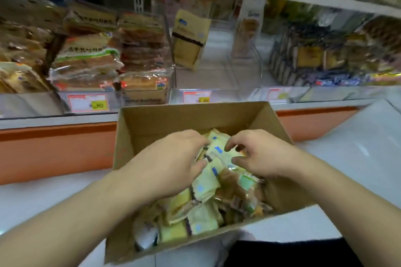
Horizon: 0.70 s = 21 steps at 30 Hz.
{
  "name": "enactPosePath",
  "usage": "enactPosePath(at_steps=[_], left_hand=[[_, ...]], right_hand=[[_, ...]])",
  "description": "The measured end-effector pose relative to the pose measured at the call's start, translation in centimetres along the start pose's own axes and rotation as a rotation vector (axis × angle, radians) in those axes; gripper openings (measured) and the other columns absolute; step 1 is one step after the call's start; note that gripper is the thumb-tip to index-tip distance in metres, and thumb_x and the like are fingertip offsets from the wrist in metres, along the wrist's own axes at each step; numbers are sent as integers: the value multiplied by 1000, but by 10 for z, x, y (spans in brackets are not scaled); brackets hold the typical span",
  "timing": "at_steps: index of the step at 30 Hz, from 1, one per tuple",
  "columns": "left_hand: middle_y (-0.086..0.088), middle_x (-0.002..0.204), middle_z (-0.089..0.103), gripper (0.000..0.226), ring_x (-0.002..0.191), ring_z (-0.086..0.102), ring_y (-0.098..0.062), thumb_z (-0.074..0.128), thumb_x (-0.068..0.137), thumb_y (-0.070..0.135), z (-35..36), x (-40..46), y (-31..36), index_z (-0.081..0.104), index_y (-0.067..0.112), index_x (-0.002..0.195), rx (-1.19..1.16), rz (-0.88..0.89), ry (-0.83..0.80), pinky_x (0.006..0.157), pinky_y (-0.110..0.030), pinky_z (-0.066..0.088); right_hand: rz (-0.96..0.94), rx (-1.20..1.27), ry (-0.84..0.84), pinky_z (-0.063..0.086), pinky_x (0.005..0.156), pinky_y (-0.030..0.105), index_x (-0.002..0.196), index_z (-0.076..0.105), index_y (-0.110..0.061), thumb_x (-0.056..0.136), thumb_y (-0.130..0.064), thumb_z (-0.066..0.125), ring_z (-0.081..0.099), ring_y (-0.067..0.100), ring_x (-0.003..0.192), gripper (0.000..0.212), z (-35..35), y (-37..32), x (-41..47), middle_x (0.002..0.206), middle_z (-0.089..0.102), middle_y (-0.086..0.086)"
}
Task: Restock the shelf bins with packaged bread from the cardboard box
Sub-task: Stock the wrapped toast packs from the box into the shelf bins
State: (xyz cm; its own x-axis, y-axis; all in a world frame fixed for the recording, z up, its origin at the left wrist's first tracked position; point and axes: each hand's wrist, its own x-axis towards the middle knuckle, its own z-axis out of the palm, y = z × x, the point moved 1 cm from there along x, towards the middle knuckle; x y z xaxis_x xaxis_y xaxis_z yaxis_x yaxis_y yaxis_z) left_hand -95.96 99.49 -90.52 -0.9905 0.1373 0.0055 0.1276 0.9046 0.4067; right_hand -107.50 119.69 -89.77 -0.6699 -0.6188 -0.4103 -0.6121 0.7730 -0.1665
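Bread packets (pixel 213 154) jumbled in cardboard box (pixel 152 121), both hands gathering.

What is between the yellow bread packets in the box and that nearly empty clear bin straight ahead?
Nothing visible blocks it. Both hands, left and right, are on the yellow packets in the cardboard box; the clear bin holds one upright yellow packet.

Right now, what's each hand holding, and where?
Both hands, left and right, curl over the pale yellow packets atop the box pile, at their upper ends; exact grip unclear.
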Motion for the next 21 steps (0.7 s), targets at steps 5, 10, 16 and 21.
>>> enactPosePath(at_steps=[5, 10, 16, 21], left_hand=[[10, 152, 48, 49, 141, 45, -14, 53, 103, 47, 56, 28, 24, 46, 33, 149, 23, -16, -210, 112, -37, 42], [12, 154, 46, 52, 142, 45, -14, 54, 101, 46, 82, 25, 14, 42, 36, 151, 50, -44, -340, 112, -39, 44], [18, 156, 42, 53, 141, 47, -12, 53, 101, 47, 77, 18, 3, 40, 39, 152, 42, -79, -346, 112, -38, 45], [18, 152, 45, 50, 139, 47, -10, 56, 100, 46, 62, 23, 5, 46, 38, 148, 17, -74, -316, 112, -37, 45]], right_hand=[[159, -64, -183, 58, 93, 42, 128, 64, -18, 87, -22, 58, 65, 30, 116, 41, 51, 34, 9, 126, 69, 9], [206, -58, -325, 51, 76, 34, 134, 56, -9, 95, -17, 58, 64, 33, 114, 40, 76, 48, 14, 125, 67, 15], [289, 162, -329, 39, 50, 25, 74, 64, -19, 81, -35, 88, 56, 13, 61, 30, 69, 48, 22, 68, 60, -5], [323, 313, -292, 63, 64, 38, 105, 74, -2, 77, -22, 91, 73, 25, 70, 38, 38, 43, 17, 81, 72, 10]])
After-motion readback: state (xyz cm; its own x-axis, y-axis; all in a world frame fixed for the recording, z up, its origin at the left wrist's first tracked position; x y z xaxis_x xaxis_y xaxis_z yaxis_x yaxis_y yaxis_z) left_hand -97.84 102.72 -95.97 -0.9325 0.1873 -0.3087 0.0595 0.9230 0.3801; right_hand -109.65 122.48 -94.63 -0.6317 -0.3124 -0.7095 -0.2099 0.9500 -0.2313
